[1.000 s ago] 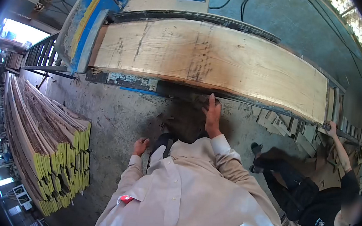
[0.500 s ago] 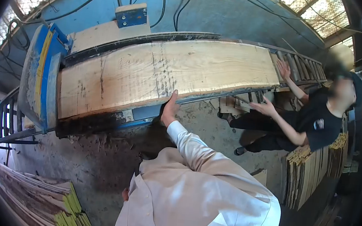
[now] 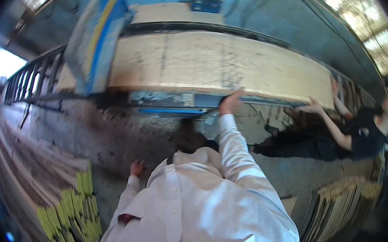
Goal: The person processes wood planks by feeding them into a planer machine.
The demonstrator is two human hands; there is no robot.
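Note:
A long, thick wooden slab (image 3: 195, 60) lies across the machine bed, pale on top with dark stains and a rough near edge. My right hand (image 3: 232, 102) grips that near edge beside the dark marks, thumb up over the top and fingers underneath. The slab's left end meets a blue and yellow machine frame (image 3: 100, 42). My left hand (image 3: 137, 168) hangs low at my side, away from the slab, its fingers blurred. At the slab's right end are a co-worker's hands, one hand (image 3: 314, 106) at the near corner and the other at the end.
The co-worker (image 3: 365, 133), in dark clothes, stands at the right. Stacked boards (image 3: 342, 205) stand at lower right, and boards with yellow-green ends (image 3: 71, 212) lie at lower left. A blue control box (image 3: 206, 3) sits behind the bed. A roller rack (image 3: 35, 75) extends left.
My view has turned, moving the scene rightward. My right hand keeps its place on the slab's edge. My left hand shows more fully. The co-worker's hands have come closer to the slab's end.

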